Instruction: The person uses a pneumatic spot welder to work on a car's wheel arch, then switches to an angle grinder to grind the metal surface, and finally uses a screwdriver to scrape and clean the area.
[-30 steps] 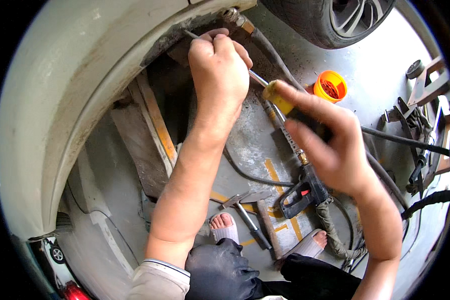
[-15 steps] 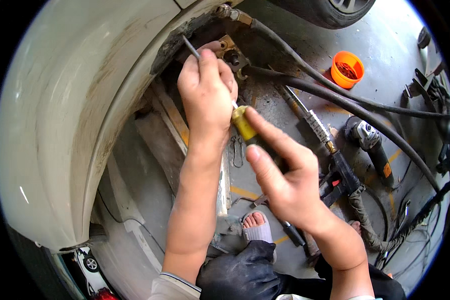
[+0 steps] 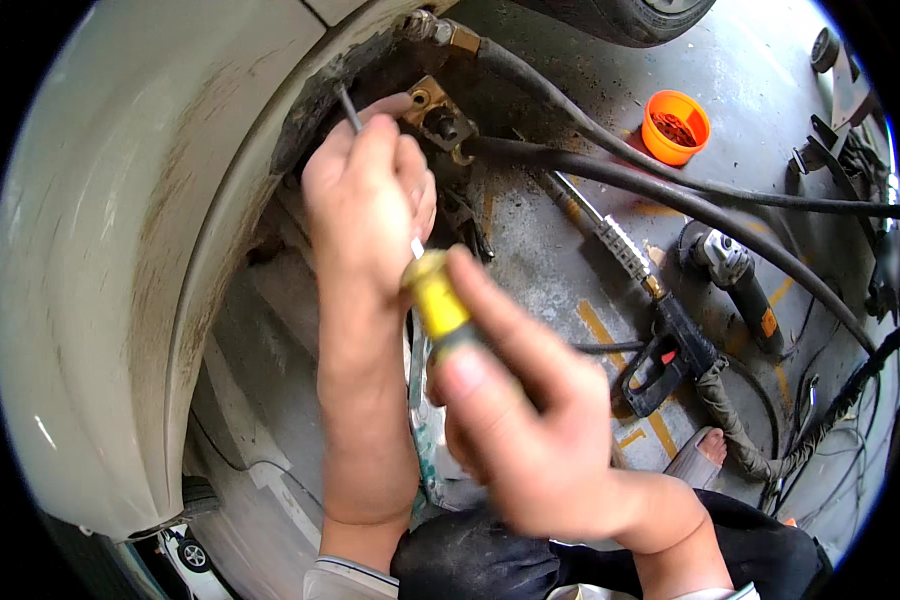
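Observation:
A screwdriver [image 3: 438, 297] with a yellow and dark handle slants from lower right to upper left. My left hand [image 3: 365, 190] is closed around its shaft, and the tip pokes out above the thumb by the dark, rough lip [image 3: 305, 135] of the car's wheel arch. Blurred by motion, my right hand [image 3: 535, 430] grips the handle, with the index finger stretched along it. Just beyond my left fingers is a brass-coloured metal block [image 3: 440, 115] with a bolt in it.
A dirty pale fender [image 3: 120, 200] fills the left side. Two thick black cables [image 3: 610, 170] cross to the right. On the floor are an orange tub [image 3: 676, 128] of reddish bits, a trigger-handled gun [image 3: 675, 360] with a ribbed metal barrel, and an angle grinder [image 3: 735, 280].
Both hands and the screwdriver have shifted left in the picture, the right hand also downward. The surroundings have shifted slightly left too. My hold on the tool is unchanged.

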{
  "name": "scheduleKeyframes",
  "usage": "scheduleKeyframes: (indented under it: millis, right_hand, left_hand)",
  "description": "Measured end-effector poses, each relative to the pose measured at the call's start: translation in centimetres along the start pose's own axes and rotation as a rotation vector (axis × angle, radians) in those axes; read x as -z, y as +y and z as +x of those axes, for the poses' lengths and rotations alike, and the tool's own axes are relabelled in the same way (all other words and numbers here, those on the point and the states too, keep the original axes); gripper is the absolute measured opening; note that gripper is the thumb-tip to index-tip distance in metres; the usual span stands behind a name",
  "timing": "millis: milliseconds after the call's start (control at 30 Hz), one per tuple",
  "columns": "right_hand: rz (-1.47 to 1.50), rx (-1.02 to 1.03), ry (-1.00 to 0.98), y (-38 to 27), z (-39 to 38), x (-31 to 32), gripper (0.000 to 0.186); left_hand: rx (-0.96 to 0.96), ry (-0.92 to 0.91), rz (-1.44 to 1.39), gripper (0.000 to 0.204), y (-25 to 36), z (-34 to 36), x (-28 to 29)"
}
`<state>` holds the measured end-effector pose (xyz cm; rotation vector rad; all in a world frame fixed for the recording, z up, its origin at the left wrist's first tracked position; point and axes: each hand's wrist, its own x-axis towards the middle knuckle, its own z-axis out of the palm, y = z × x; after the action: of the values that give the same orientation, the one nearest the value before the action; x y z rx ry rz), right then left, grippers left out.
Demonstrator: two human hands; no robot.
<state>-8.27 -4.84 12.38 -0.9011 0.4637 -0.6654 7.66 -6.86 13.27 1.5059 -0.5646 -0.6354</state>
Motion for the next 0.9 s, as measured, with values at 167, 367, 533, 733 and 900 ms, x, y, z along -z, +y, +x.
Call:
scheduleKeyframes:
  millis: [167,367,533,733,900]
  right_hand:
    - [1.33,-0.614,-0.41,2.6,1.8,4.2,0.037]
    - [1.003,-0.479,-0.327,3.1,1.1,2.3,0.05]
    - [0.846,-0.479,-0.257,3.1,1.0,2.2,0.054]
    - [1.097,-0.632,-0.282,3.2,0.7,1.2,0.048]
    - [1.241,-0.833,-0.156,2.1,-0.1,-0.7,0.042]
  left_hand:
    - [-0.146,0.113,0.207,0.025,-2.1,0.6,-0.9]
    - [-0.057,0.087,0.087,0.029,-1.6,0.3,-0.1]
    - [-0.075,0.093,0.137,0.036,-1.4,-0.3,0.2]
    - [-0.074,0.049,0.071,0.04,-1.0,-0.4,0.8]
    - [-0.037,0.081,0.302,0.039,0.2,-0.5,1.2]
